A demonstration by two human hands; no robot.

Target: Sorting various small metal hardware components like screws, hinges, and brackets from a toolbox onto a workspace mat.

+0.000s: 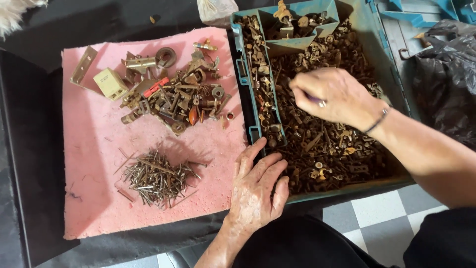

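Two sorted heaps, thin rusty nails (157,176) and brass fittings (173,97), already lie on the pink foam mat (94,198), while the right hand (333,97) pinches something small inside the still-full teal plastic tray (241,74) of rusty hardware and the left hand (257,188) rests flat, fingers relaxed, on its near-left corner

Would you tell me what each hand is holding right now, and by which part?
The left hand holds nothing; it rests flat on the teal tray rim. The right hand pinches among rusty hardware; what it grips cannot be told.
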